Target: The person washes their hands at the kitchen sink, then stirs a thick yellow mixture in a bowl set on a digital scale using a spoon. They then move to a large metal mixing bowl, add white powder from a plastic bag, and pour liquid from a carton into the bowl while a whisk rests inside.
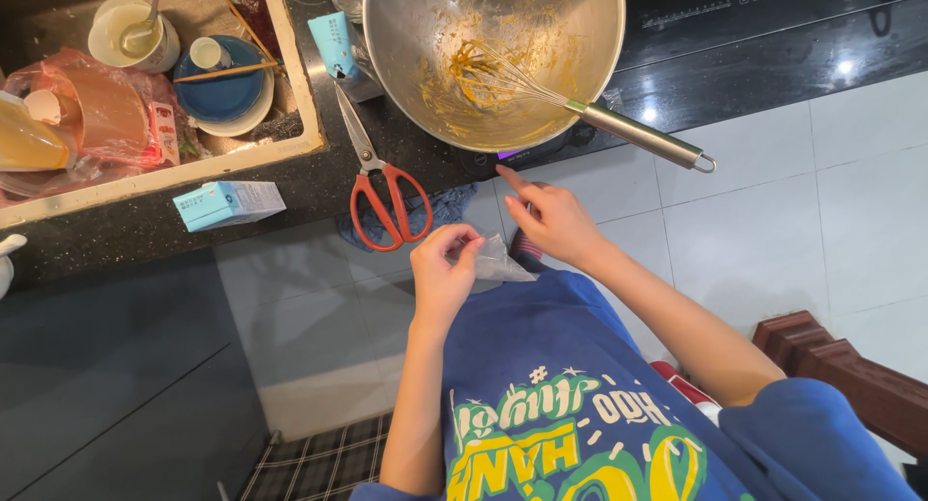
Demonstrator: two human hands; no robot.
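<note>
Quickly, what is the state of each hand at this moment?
Left hand: fingers closed, pinching a small clear plastic bag.
Right hand: open, holding nothing, forefinger stretched toward the counter edge.

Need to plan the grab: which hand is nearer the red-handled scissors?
Left. The left hand, pinching a clear plastic bag, sits just right of the red-handled scissors; the right hand lies farther right, under the steel bowl.

A small clear plastic bag (495, 259) (crumpled, seemingly empty) hangs below the counter edge.
</note>
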